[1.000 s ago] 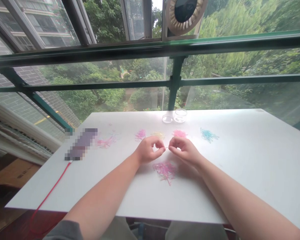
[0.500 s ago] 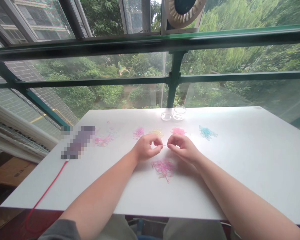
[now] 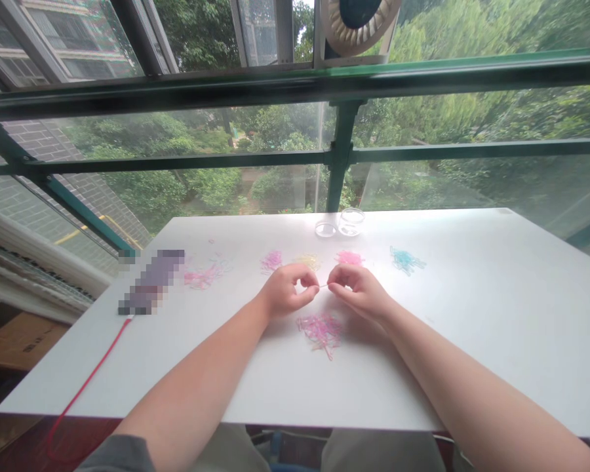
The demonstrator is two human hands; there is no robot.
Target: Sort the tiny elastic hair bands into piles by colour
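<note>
Left hand: the left hand rests on the white rectangular table, thumb and forefinger pinched on one end of a thin pink rubber band.
Right hand: the right hand pinches the band's other end, fingers curled; the band is stretched short between the two hands.
Near pile: a loose heap of pink and mixed bands lies just nearer the body than the hands.
Beyond the hands: small sorted heaps, pink, yellow, hot pink, turquoise.
Far edge: two clear round dishes.
Left of the hands: scattered pink bands, a blurred dark oblong, a red cord.
In the way: nothing covers the band.
</note>
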